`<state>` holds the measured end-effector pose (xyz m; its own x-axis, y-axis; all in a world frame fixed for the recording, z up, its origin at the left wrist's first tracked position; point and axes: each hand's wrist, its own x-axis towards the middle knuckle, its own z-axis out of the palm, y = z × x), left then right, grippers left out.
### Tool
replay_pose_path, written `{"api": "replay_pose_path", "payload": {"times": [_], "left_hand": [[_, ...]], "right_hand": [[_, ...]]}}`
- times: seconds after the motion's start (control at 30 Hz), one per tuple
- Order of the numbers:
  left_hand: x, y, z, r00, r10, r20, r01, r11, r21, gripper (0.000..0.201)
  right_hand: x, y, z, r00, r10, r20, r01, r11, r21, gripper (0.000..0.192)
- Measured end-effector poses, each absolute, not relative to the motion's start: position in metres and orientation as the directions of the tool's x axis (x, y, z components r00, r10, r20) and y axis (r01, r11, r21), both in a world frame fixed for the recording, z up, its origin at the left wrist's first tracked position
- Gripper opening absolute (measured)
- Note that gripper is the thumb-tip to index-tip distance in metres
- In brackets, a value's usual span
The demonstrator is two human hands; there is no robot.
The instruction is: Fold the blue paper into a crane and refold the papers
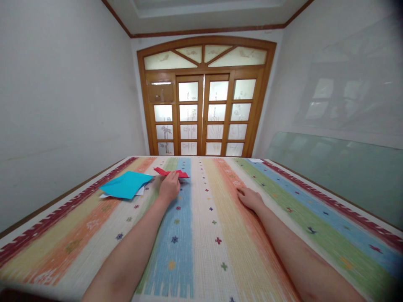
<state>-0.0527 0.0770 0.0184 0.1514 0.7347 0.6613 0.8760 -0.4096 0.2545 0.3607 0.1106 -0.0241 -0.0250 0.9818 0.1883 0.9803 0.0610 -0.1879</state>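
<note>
My left hand (170, 185) reaches forward to a folded piece of red paper (161, 171), its fingers closed at the paper's near edge. The red paper lies low over the striped cloth, and the hand covers part of it. My right hand (250, 199) rests on the orange stripe to the right with nothing in it, its fingers loosely stretched out to the left. Left of the red paper lies a bright blue sheet of paper (127, 184), with white paper (140, 191) showing from under its edge.
A striped, patterned cloth (210, 226) covers the table. A small white piece (256, 160) lies at the far right edge. Walls flank the table, a pale green panel (333, 167) stands at the right, and wooden glass doors (203, 113) are beyond.
</note>
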Motion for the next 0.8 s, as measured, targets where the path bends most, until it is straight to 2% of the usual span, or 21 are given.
{"api": "replay_pose_path", "payload": {"times": [0.1, 0.2, 0.27, 0.33, 0.37, 0.43, 0.63, 0.8], "left_hand": [[-0.029, 0.069, 0.021, 0.251, 0.664, 0.704, 0.754, -0.59, 0.288, 0.043], [-0.022, 0.074, 0.023, 0.151, 0.68, 0.718, 0.618, -0.631, 0.468, 0.036], [-0.026, 0.083, 0.024, -0.03, 0.772, 0.635, 0.467, -0.551, 0.692, 0.034], [-0.036, 0.094, 0.023, -0.201, 0.877, 0.437, 0.228, -0.392, 0.891, 0.04], [-0.042, 0.098, 0.021, -0.222, 0.897, 0.382, 0.188, -0.345, 0.92, 0.047], [-0.053, 0.102, 0.015, -0.206, 0.927, 0.314, 0.159, -0.285, 0.945, 0.054], [-0.062, 0.091, -0.007, 0.031, 0.992, 0.123, 0.216, -0.127, 0.968, 0.045], [-0.05, 0.089, -0.013, 0.107, 0.985, 0.134, 0.314, -0.162, 0.936, 0.038]], "right_hand": [[0.361, 0.111, -0.025, -0.023, 0.982, 0.187, 0.981, 0.058, -0.184, 0.045], [0.361, 0.112, -0.025, -0.021, 0.983, 0.185, 0.982, 0.055, -0.181, 0.045], [0.361, 0.113, -0.025, -0.021, 0.983, 0.184, 0.982, 0.055, -0.183, 0.045], [0.361, 0.113, -0.025, -0.022, 0.983, 0.182, 0.981, 0.057, -0.188, 0.045], [0.361, 0.113, -0.025, -0.024, 0.983, 0.182, 0.98, 0.059, -0.191, 0.044], [0.361, 0.113, -0.024, -0.025, 0.983, 0.183, 0.979, 0.062, -0.197, 0.044], [0.361, 0.111, -0.023, -0.008, 0.982, 0.191, 0.977, 0.049, -0.208, 0.046], [0.361, 0.108, -0.022, 0.007, 0.98, 0.197, 0.976, 0.036, -0.215, 0.045]]}}
